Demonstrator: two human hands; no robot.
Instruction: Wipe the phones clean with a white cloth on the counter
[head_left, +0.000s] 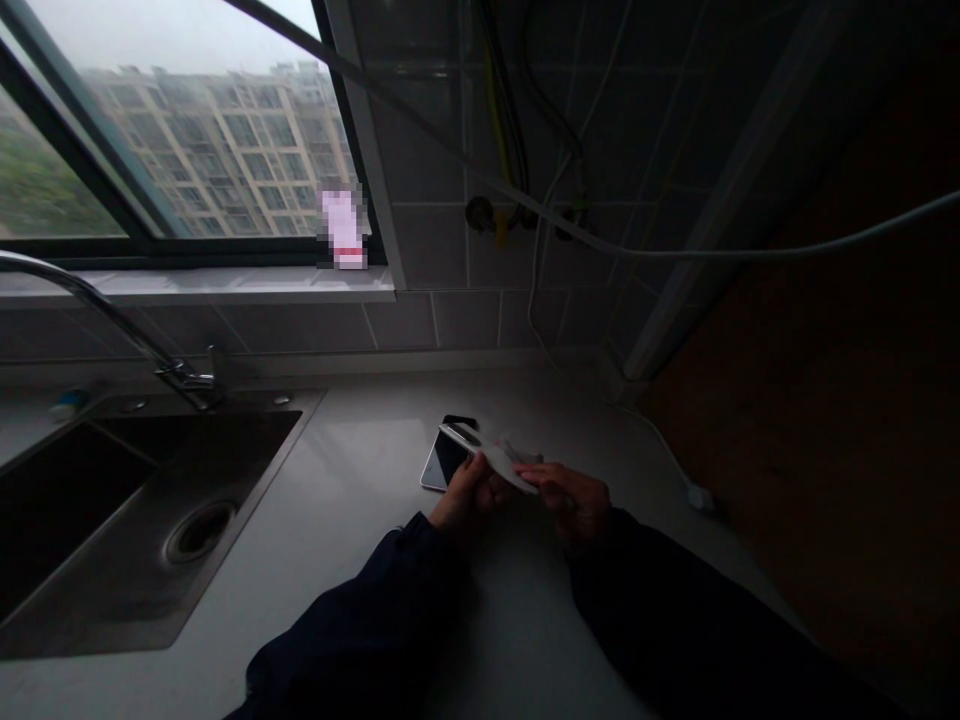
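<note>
Two-handed support should limit bending: left hand (466,492) pinches a pale object (501,462), phone (448,460) at eleven o'clock; right hand's (576,500) grip unclear.

Thin pale piece (504,463), flat with a rounded outline, is held tilted in the left hand (466,492), thumb on top, its near right end met by the fingertips of the right hand (579,497); blurred pale material (519,450) at its far side cannot be identified. Phone-like slab (448,462), dark glossy face up with a light rim, lies flat on the white counter (360,470), its right portion hidden behind the held piece and left hand.
</note>
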